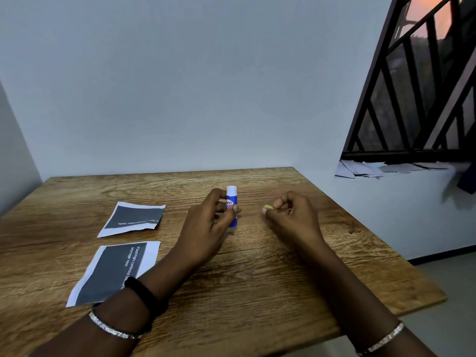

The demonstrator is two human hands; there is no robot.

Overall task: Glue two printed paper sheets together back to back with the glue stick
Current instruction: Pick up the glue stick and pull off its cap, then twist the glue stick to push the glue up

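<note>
My left hand (206, 222) grips the glue stick (231, 195) upright for uncapping. My right hand (292, 215) curls beside it; whether it holds anything I cannot tell. The near sheet (113, 273) and far sheet (134, 219) wait left, print up.

I sit at a wooden table (270, 287) pushed against a pale wall (180, 86). On my right is a barred window (417, 94), with what look like loose papers (360, 169) along its sill.
</note>
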